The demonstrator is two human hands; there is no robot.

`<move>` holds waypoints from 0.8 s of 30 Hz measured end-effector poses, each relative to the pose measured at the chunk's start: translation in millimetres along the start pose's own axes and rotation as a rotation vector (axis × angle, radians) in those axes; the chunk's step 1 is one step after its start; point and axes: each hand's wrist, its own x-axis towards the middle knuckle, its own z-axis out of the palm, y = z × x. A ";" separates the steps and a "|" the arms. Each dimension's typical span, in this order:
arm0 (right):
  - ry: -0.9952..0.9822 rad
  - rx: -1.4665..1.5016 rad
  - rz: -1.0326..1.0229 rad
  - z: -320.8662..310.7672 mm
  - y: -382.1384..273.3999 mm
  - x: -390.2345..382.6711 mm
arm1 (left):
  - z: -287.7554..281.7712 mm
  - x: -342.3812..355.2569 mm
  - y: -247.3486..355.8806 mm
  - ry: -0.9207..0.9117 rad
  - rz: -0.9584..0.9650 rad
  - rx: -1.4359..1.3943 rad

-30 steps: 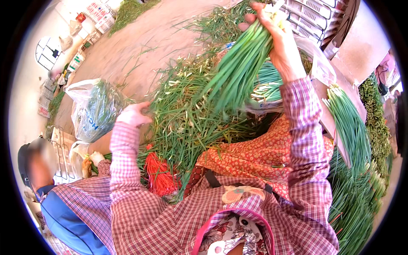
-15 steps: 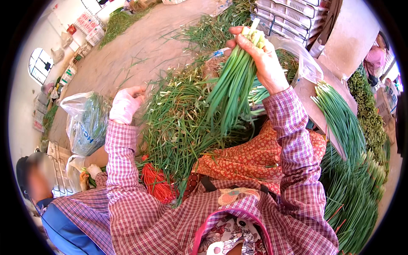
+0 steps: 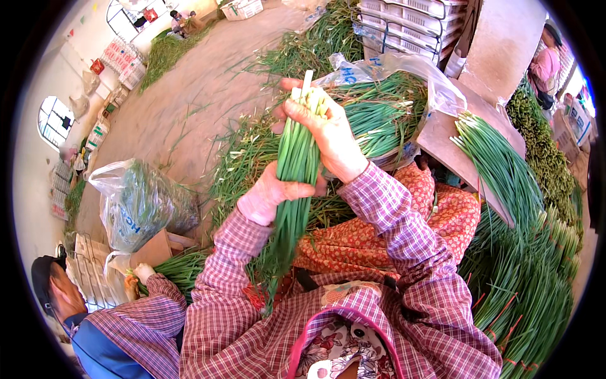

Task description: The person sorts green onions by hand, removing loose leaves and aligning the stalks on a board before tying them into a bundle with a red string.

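A bunch of garlic chives (image 3: 297,155) hangs upright before me, pale stem ends up, long green leaves trailing down toward my lap. My right hand (image 3: 334,136) is closed round the pale stems near the top. Lower down, my left hand (image 3: 268,192) wraps the green leaves, thumb across the front. Behind my hands lies a heap of loose chive leaves (image 3: 237,164). To the right of it, more chives (image 3: 388,114) lie in clear plastic. Red ties (image 3: 255,297) show partly beneath my left forearm.
On the right, a sorted bunch (image 3: 495,155) rests on a board (image 3: 435,136), beside a large chive pile (image 3: 530,290). White crates (image 3: 410,28) stand behind. At left are a filled plastic bag (image 3: 129,205) and a co-worker (image 3: 120,322) sitting close to my left arm.
My left hand has come in from the left and closed round the leaves. My right hand has brought the bunch left and lower. The view has shifted, uncovering the chives in plastic.
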 end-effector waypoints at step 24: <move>0.018 -1.458 -0.733 -22.0 -15.2 -0.9 | -20.1 -24.7 1.1 0.566 0.102 0.771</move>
